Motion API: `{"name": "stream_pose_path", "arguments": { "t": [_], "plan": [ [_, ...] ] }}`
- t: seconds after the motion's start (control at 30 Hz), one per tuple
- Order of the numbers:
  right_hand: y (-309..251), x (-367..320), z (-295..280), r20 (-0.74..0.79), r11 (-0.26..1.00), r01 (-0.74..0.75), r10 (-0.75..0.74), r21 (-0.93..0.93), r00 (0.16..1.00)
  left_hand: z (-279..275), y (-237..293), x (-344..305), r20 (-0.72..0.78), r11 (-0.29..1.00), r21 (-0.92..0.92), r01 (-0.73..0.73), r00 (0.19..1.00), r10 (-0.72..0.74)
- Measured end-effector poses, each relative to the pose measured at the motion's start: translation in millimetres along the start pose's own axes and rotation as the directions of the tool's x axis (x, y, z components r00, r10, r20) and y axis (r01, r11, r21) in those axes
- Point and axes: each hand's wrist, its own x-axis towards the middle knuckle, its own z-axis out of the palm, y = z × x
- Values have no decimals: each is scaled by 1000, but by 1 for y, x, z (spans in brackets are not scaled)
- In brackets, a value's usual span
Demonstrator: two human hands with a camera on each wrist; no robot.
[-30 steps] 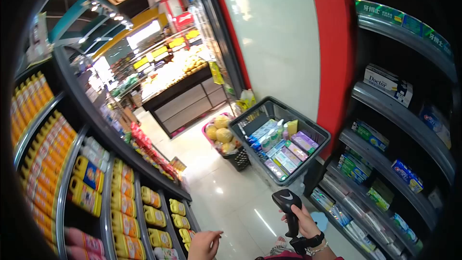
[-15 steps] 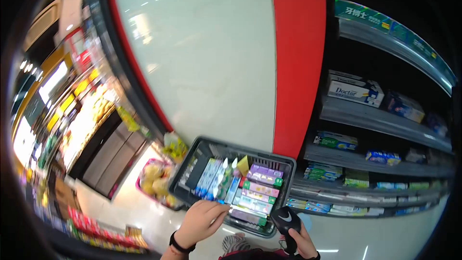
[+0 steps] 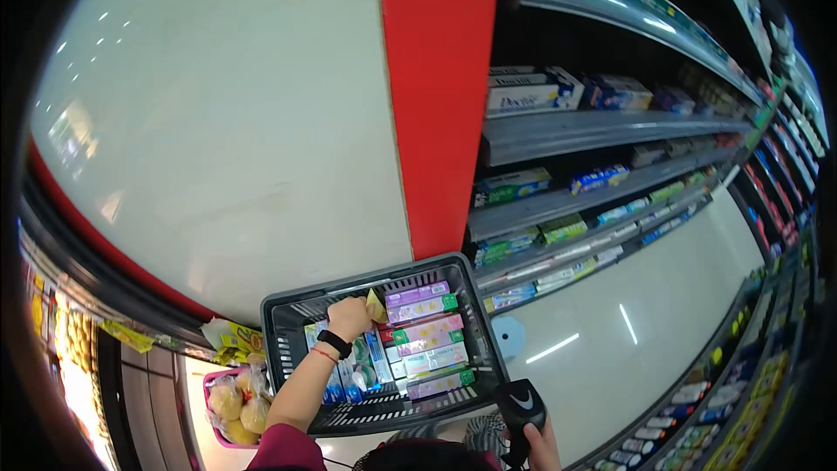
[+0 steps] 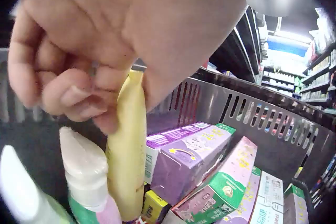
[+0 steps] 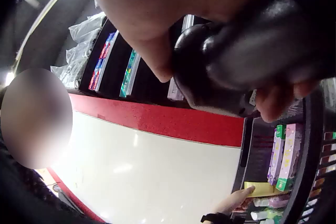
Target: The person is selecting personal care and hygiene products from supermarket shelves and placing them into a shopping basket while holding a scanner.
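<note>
So in the head view, the left hand (image 3: 350,317) is down inside a dark plastic basket (image 3: 281,342), grip closed on a yellow tube (image 3: 375,306) near the middle of it. Purple and pink boxes (image 3: 427,331) fill the side right of the tube, and some bottles (image 3: 361,375) lie nearer the person. The right hand (image 3: 542,447) has its grip wrapped round a black scanner (image 3: 520,408), just beside the basket's near right corner. Dark shelves (image 3: 602,133) with toothpaste boxes stand beyond, next to a white wall panel (image 3: 218,122) with a red stripe, and a pink-rimmed basket of bagged yellow fruit (image 3: 241,407) is off to the left. Left wrist view: the fingers pinch the yellow tube near its top, it's roughly upright, with a white-capped bottle right beside it and the boxes on the other side. Right wrist view: the scanner is up close with fingers around it, and lower down the left hand is touching the yellow tube in the basket.
</note>
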Motion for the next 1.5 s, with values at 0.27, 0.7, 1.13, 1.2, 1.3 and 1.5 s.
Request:
{"name": "stream_pose_path", "arguments": {
  "t": [0.27, 0.7, 1.13, 1.2, 1.3, 1.5],
  "plan": [
    [21, 12, -13, 157, 999, 23, -27, 29, 987, -77, -6, -58, -266, 997, -47, -55, 963, 41],
    [-69, -2, -74, 400, 964, 87, -185, 252, 898, -154, 144, -179, -562, 880, -194, -433, 784, 262],
    [-126, -60, -360, -29, 884, 315, -326, 345, 945, -81, 503, -143, -599, 500, -360, -788, 606, 523],
    [-136, -73, -394, -45, 868, 331, -340, 371, 939, -80, 554, -145, -595, 453, -340, -824, 561, 575],
    [-144, -86, -434, -151, 848, 398, -369, 351, 917, -78, 619, -142, -572, 384, -317, -867, 497, 652],
    [-147, -87, -506, -320, 808, 476, -376, 347, 870, -82, 736, -123, -475, 220, -381, -898, 395, 786]
  ]
}}
